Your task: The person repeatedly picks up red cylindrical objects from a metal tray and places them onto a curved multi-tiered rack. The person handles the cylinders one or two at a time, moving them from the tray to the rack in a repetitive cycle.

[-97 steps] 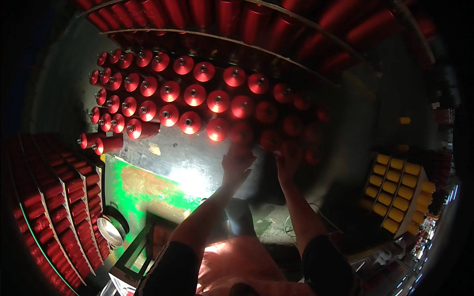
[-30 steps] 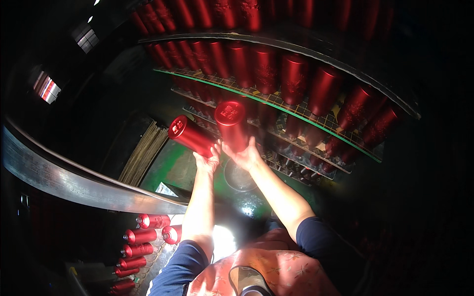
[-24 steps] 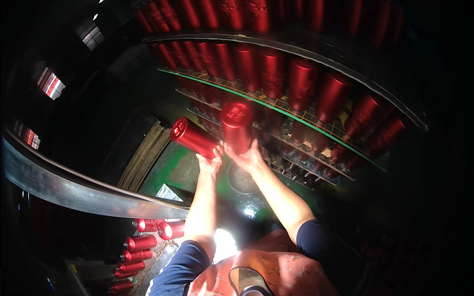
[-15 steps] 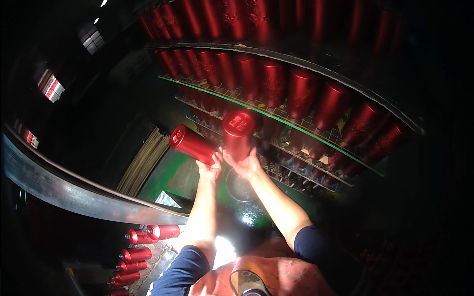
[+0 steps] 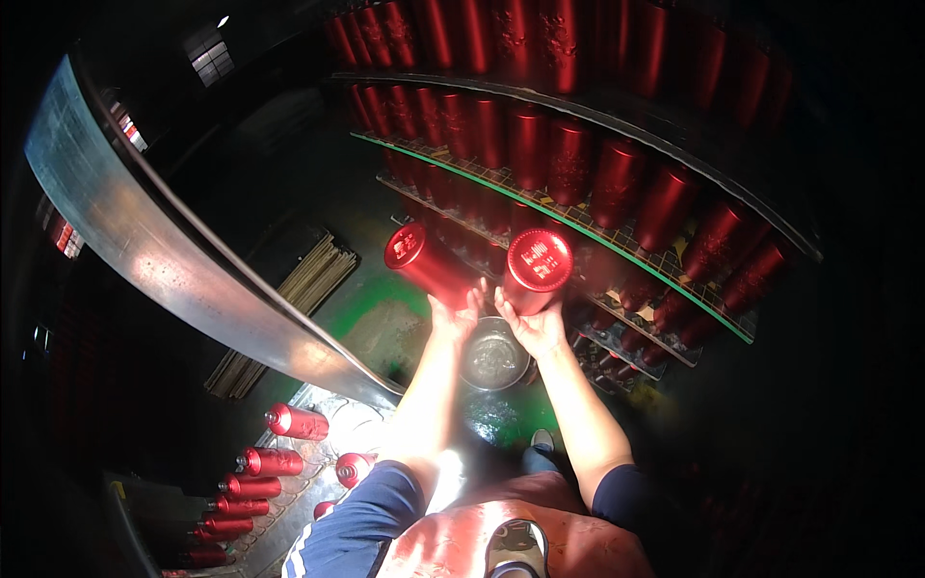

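Note:
My left hand [image 5: 457,310] is closed round a red metallic bottle [image 5: 434,268], which tilts with its round embossed base up and to the left. In my right hand [image 5: 536,324] is a second red bottle [image 5: 540,270], its base with raised marks facing me. Both bottles are held side by side, slightly apart, in front of the racks. The lower ends of the two bottles are partly hidden behind my fingers.
Ahead and to the right stands a rack with a green-edged shelf [image 5: 578,214] of upside-down red bottles. At left curves a broad metal band [image 5: 193,260], above a tray holding several lying bottles [image 5: 274,462]. Wooden strips [image 5: 323,275] and a round basin [image 5: 495,356] sit lower down.
Both hands and their bottles have moved right and slightly down in the picture. The view has swung, so the metal band stands higher and more of the tray at lower left shows.

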Demonstrator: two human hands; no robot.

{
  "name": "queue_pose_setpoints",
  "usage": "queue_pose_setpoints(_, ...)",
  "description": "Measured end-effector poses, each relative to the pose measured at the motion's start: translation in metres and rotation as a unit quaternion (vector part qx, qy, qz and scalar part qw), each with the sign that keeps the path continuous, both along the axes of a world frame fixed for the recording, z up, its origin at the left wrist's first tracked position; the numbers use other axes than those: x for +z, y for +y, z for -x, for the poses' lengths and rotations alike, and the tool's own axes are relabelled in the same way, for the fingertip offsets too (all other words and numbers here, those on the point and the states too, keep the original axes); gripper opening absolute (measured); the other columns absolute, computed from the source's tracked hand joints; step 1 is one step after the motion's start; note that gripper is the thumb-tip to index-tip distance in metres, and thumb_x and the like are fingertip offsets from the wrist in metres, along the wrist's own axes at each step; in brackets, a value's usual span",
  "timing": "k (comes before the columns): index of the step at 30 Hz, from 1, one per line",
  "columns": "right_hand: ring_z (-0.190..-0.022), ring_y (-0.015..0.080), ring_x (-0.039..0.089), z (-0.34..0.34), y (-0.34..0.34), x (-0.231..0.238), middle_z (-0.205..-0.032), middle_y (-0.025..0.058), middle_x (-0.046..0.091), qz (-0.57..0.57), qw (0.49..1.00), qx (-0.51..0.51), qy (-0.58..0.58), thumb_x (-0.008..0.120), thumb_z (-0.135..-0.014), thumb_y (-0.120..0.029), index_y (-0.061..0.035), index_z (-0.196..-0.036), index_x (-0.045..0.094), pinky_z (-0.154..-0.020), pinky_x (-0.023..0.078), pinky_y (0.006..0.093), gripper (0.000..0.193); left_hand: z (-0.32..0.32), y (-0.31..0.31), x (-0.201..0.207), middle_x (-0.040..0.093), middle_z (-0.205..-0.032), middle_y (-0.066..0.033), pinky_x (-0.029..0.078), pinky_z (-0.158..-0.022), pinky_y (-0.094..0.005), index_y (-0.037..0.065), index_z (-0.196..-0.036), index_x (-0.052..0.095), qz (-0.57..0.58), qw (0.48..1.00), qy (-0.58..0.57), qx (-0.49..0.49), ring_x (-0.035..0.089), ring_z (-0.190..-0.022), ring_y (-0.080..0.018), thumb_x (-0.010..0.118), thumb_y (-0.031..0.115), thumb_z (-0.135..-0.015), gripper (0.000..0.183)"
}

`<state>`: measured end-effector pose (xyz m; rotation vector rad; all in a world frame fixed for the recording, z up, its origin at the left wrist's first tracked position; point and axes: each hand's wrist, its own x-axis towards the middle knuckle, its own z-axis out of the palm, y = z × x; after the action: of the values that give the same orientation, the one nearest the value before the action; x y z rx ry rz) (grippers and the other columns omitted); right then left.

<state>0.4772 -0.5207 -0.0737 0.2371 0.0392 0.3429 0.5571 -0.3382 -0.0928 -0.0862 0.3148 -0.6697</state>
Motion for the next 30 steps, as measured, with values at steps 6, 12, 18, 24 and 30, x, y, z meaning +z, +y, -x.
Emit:
queue_pose_setpoints(6,-0.128,0.0460,0.045,0.109,-0.067,-0.034,-0.142,0.0287,0.041,-0.062,0.997,0.046,-0.007,0.045,-0.100,-0.026,0.0079,-0.140,0.035,-0.106,0.045,0.0562,0.053,0.101,-0.023,-0.007,0.060,-0.126,-0.0195,0.063,-0.065,-0.0379,0.010,-0.136,0.049,-0.010,0.996,-0.073,-0.054,0.065,-0.104,-0.0429,0.033,0.075,-0.091,0.081)
queue_pose_setpoints(12,-0.131,0.0416,0.043,0.235,-0.091,-0.089,-0.148,0.0242,0.037,-0.061,0.989,0.082,0.111,0.046,-0.100,-0.026,0.0030,-0.143,0.036,-0.109,0.043,0.0517,0.053,0.244,0.025,-0.050,0.068,-0.118,-0.0117,0.059,-0.083,-0.0456,0.014,-0.132,0.054,-0.293,0.934,-0.200,0.047,0.069,-0.100,-0.0284,0.032,0.068,-0.098,0.067)
queue_pose_setpoints(18,-0.129,0.0412,0.045,0.326,-0.049,-0.108,-0.146,0.0250,0.038,-0.082,0.971,0.138,0.176,0.051,-0.098,-0.027,0.0052,-0.142,0.037,-0.108,0.044,0.0502,0.057,0.408,0.153,-0.015,0.069,-0.114,-0.0116,0.056,-0.093,-0.0408,0.007,-0.125,0.057,-0.202,0.975,-0.026,0.087,0.069,-0.101,-0.0229,0.034,0.045,-0.104,0.049)
queue_pose_setpoints(24,-0.128,0.0364,0.048,0.335,0.017,-0.097,-0.145,0.0186,0.044,0.128,0.966,0.186,0.124,0.050,-0.099,-0.037,-0.0051,-0.144,0.040,-0.106,0.046,0.0486,0.056,0.534,0.292,0.056,0.066,-0.107,-0.0127,0.056,-0.089,-0.0425,0.005,-0.123,0.058,-0.344,0.910,0.063,0.224,0.066,-0.099,-0.0264,0.038,0.053,-0.100,0.056)
queue_pose_setpoints(30,-0.118,0.0247,0.058,0.301,0.162,-0.007,-0.129,0.0058,0.059,0.515,0.850,0.063,-0.089,0.059,-0.093,-0.037,-0.0150,-0.146,0.045,-0.104,0.046,0.0412,0.059,0.610,0.395,0.057,0.067,-0.115,-0.0092,0.049,-0.096,-0.0302,0.001,-0.129,0.059,-0.710,0.547,0.040,0.442,0.063,-0.104,-0.0165,0.055,0.024,-0.099,0.038)
